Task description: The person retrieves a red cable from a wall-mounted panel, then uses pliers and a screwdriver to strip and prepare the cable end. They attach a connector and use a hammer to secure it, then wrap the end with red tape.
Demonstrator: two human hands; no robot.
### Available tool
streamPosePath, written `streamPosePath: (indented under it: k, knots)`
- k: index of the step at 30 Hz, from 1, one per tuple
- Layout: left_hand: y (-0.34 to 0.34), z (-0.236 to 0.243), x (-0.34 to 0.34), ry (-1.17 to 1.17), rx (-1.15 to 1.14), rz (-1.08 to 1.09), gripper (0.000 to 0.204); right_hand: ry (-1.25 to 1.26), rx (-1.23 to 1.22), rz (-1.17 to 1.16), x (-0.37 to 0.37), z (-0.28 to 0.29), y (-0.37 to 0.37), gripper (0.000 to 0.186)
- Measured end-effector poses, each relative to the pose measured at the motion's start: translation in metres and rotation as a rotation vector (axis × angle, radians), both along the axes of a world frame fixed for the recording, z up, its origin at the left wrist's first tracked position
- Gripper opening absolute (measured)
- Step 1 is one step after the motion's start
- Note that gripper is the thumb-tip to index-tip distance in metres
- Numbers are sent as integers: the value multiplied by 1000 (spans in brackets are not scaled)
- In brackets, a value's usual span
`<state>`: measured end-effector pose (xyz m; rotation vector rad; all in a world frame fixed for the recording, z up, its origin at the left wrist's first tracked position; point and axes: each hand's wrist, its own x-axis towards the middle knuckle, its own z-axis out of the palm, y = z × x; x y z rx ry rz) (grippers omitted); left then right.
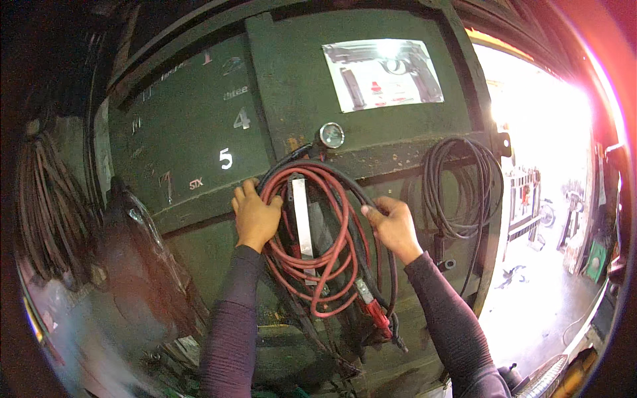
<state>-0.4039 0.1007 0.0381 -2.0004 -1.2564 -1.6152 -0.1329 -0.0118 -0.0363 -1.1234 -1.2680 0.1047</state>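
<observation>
Here, in the head view, the red cable coil (346, 215) hangs on the front of a green panel (378, 142), right between the 2 hands. It is an oval, longer up and down than side to side, and its low end tips a bit toward the right.

The left hand (257, 215) is the nearer of the 2. It is up against the coil's left edge, near the top, with bent fingers and the thumb by the loops. Some fingers are hidden, so nobody can tell how tight its grip is. The right hand (393, 229) is on the other side, a little apart from the red loops. Its thumb and fingers pinch a black cable (395, 268), which bends over the top and runs down below that hand.

What seems to count most is this: the red loops lie to the right of the left hand, and to the left of the right hand. A round gauge (332, 135) sits just above the coil, and a red clamp (377, 318) hangs below it.
</observation>
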Motion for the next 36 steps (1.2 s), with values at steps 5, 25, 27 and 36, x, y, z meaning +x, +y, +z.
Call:
streamPosePath:
  k: [5, 25, 27, 36]
  knots:
    - [-7, 4, 2, 46, -10, 58, 66, -198, 161, -271, 22, 15, 13, 46]
    - [-18, 41, 15, 46, 38, -318, 87, -115, 50, 88, 49, 75, -7, 27]
    - [-25, 53, 36, 231, 25, -159, 91, -190, 34, 46, 52, 83, -9, 26]
    - [-16, 88, 54, 431, 32, -147, 66, -220, -275, 330, 5, 69, -52, 59]
